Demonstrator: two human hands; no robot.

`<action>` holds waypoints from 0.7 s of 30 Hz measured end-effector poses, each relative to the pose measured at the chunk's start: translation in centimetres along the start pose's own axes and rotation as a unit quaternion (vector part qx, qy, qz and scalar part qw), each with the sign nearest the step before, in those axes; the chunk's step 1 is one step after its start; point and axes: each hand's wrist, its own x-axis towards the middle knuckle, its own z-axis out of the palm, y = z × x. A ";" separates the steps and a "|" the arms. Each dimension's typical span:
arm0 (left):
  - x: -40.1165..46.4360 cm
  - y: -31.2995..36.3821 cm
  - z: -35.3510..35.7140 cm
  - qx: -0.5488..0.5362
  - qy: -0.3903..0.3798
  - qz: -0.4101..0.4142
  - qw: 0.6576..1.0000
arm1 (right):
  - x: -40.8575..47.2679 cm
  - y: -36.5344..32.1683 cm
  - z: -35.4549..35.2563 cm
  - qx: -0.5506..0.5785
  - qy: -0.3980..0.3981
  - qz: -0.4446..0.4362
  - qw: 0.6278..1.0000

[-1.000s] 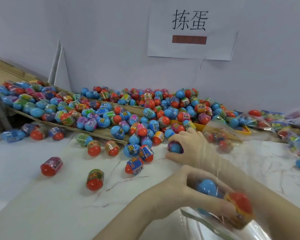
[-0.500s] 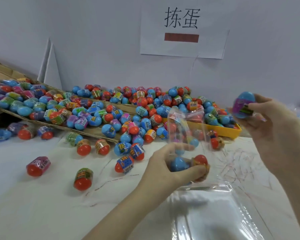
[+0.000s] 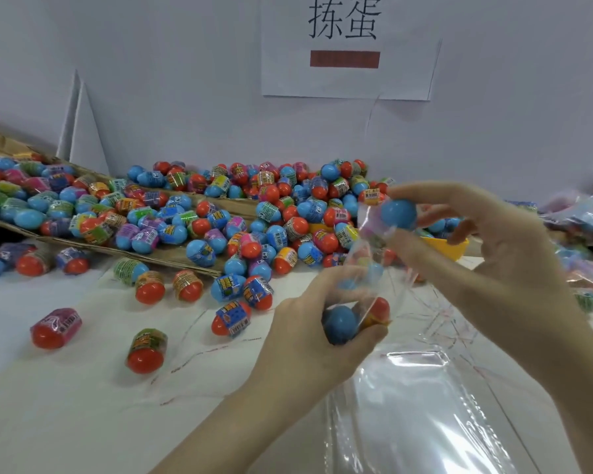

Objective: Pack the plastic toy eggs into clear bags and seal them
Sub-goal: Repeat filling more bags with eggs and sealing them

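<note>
My left hand [image 3: 317,331] grips the bottom of a clear bag [image 3: 374,265] that stands upright, with a blue egg [image 3: 339,325] and an orange egg [image 3: 379,311] inside it. My right hand [image 3: 486,248] pinches a blue egg [image 3: 398,213] at the bag's open mouth. A big heap of blue and orange toy eggs [image 3: 254,213] lies behind, against the wall.
Loose eggs [image 3: 146,350] are scattered over the white table at left. A stack of flat clear bags [image 3: 418,405] lies in front of me. A yellow tray [image 3: 449,246] sits behind my right hand. Filled bags [image 3: 582,217] pile up at far right. Cardboard [image 3: 83,246] holds more eggs at left.
My right hand has carried the blue egg leftward and down from the right side to the bag's mouth. My left hand still holds the bag with its eggs.
</note>
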 end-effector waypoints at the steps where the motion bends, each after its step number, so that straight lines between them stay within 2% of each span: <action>1: 0.0 -0.1 0.0 -0.003 -0.001 -0.004 1.000 | 0.0 -0.2 0.1 -0.012 -0.011 0.002 1.000; 6: 0.0 -0.2 -0.1 0.022 -0.009 -0.004 1.000 | 0.0 -1.0 -0.1 -0.038 -0.041 0.037 0.998; 12: 0.3 -0.5 -0.3 0.062 -0.027 -0.014 0.998 | 0.1 -1.2 0.2 -0.051 -0.002 0.060 0.997; 17: 0.2 -0.7 -0.4 0.061 -0.038 -0.010 0.997 | 0.0 -0.8 0.5 -0.126 0.006 0.023 0.992; 19: 0.2 -0.8 -0.3 0.038 -0.050 -0.020 0.998 | 0.0 -0.8 0.4 -0.171 -0.006 -0.011 0.985; 21: 0.2 -0.8 -0.3 0.001 -0.072 -0.041 0.997 | 0.0 -0.8 0.2 -0.160 -0.057 -0.018 0.985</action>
